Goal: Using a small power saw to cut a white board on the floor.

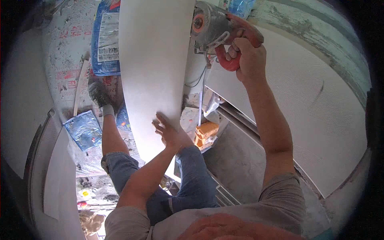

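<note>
A long pale tile slab (156,60) runs from the top of the view down to my legs. My left hand (168,135) lies on its near right part, fingers spread and holding nothing. Up at the far right edge of the slab is a handheld circular saw (214,26) with a dusty grey body and a red handle. My right hand (250,58) is wrapped round that handle, the arm stretched far forward. The saw's blade and its contact with the slab are hidden.
Left of the slab are a blue printed bag (106,44) and a flat blue plastic bag (85,130), near my foot (98,92). On the right lies a large white slab (320,100) with a ridged surface. Between the slabs are an orange box (207,134) and a thin cable (195,84).
</note>
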A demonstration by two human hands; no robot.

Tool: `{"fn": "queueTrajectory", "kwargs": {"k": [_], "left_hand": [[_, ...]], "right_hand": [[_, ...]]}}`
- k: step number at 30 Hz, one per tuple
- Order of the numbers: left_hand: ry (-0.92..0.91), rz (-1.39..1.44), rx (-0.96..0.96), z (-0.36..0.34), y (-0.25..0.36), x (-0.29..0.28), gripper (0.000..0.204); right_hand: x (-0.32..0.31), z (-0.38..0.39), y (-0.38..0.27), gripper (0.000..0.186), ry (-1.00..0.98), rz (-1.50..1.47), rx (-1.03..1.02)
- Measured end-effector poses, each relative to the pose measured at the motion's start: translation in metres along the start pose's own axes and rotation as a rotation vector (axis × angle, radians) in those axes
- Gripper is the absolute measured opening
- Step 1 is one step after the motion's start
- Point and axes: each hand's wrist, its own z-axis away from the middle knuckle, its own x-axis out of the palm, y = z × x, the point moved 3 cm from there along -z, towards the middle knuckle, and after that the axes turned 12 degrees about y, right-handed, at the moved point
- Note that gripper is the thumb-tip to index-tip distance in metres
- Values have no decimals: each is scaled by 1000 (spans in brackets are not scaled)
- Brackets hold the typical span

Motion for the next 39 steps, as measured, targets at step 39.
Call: {"fn": "queueTrajectory", "kwargs": {"k": [39], "left_hand": [[109, 12, 22, -2, -7, 4, 123]], "right_hand": [[-2, 14, 12, 30, 57, -22, 99]]}}
